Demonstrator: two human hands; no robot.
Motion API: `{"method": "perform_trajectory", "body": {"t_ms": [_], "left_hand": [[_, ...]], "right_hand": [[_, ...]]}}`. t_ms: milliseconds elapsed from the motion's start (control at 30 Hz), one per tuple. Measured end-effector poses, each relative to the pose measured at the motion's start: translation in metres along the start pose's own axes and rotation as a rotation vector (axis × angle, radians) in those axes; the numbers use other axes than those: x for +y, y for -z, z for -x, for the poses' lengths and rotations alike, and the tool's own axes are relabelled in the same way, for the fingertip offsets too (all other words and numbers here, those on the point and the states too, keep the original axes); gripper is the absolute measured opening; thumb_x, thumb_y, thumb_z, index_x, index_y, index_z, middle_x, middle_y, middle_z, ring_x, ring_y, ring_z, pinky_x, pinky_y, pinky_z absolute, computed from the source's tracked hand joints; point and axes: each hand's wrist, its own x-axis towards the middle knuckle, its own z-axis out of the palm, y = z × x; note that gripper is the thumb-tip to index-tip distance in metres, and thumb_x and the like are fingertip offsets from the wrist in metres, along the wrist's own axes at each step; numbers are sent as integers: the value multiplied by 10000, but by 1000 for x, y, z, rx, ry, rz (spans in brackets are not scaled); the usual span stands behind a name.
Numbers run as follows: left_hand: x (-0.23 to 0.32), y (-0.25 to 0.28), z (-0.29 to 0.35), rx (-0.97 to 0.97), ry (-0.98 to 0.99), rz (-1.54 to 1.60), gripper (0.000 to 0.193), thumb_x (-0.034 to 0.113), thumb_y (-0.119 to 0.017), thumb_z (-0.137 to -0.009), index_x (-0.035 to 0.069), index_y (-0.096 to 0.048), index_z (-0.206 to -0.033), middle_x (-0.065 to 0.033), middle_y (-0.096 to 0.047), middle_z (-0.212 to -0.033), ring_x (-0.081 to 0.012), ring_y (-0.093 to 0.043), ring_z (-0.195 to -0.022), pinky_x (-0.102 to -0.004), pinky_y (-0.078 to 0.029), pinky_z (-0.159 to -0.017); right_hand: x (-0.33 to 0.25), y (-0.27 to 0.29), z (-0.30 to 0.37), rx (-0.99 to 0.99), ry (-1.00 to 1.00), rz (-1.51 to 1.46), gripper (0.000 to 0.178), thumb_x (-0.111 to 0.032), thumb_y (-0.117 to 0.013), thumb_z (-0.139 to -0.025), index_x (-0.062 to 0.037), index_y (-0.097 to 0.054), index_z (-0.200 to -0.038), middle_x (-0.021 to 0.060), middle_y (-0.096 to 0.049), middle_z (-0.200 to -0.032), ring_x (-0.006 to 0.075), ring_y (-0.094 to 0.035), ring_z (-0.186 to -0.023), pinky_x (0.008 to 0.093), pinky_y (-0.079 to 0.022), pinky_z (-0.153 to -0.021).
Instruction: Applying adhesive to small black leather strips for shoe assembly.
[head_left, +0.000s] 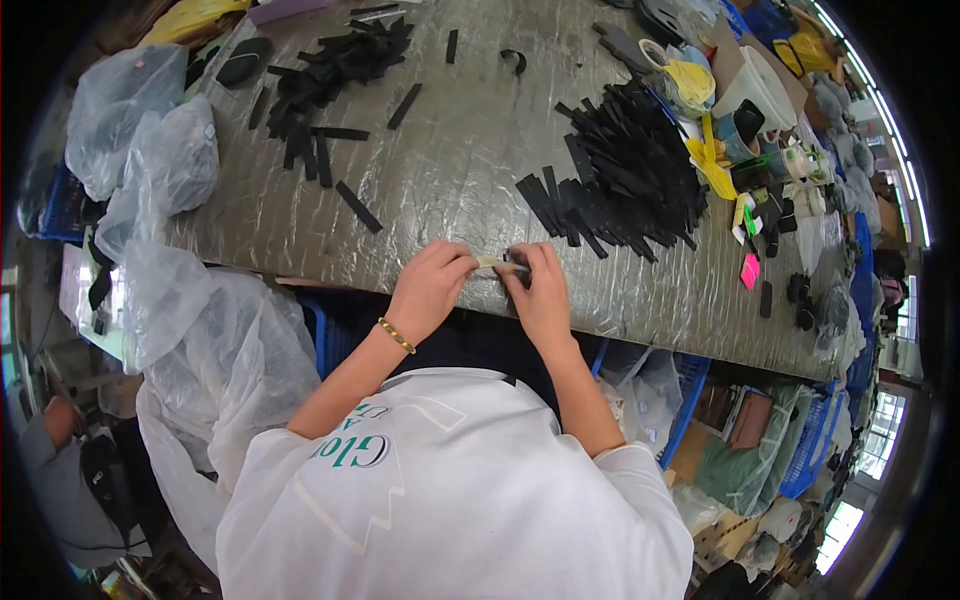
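At the near edge of the table, a small pale strip stretches between my two hands. My left hand pinches its left end, with a beaded bracelet on that wrist. The fingers of my right hand close on the other end, where a bit of something dark shows by the fingertips. The fingers hide much of the strip. Beyond my right hand lies a big heap of flat black strips. A looser pile of black strips is at the far left, with one single black strip nearer my left hand.
A plastic-covered table spreads before me. Clear plastic bags hang over its left edge. Along the right side stand a white tub, cups, a tape roll and a pink tag. Blue crates sit under the table edge.
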Motion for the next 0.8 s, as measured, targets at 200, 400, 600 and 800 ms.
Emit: {"method": "perform_trajectory", "body": {"t_ms": [200, 400, 600, 800], "left_hand": [[4, 1, 0, 7, -4, -12, 212, -17, -662, -769, 30, -687, -974, -81, -632, -988, -284, -598, -938, -384, -512, -817], [3, -3, -1, 10, -16, -26, 231, -9, -637, -776, 34, -699, -994, -74, -636, -973, -278, -606, -922, -373, -516, -800], [4, -6, -2, -3, -18, -43, 271, -4, -612, -765, 56, -712, -1009, -56, -629, -946, -254, -609, -902, -364, -521, -775], [7, -3, -4, -72, -22, -74, 346, -8, -614, -769, 93, -731, -1078, -65, -607, -922, -261, -602, -885, -365, -513, -773]], "right_hand": [[0, -9, 12, 84, -102, 59, 193, -67, -725, -828, -23, -621, -985, 139, -577, -937, 362, -582, -870, 434, -461, -762], [0, -12, 12, 105, -91, 53, 154, -53, -706, -842, -19, -624, -969, 145, -579, -908, 366, -580, -853, 439, -455, -757], [-1, -7, 11, 89, -102, 34, 135, -25, -691, -848, -10, -616, -959, 154, -576, -924, 362, -582, -846, 431, -460, -764], [2, 24, -12, 293, 133, 18, 295, -233, -475, -1046, 13, -618, -965, 109, -556, -892, 232, -585, -793, 320, -473, -731]]}}
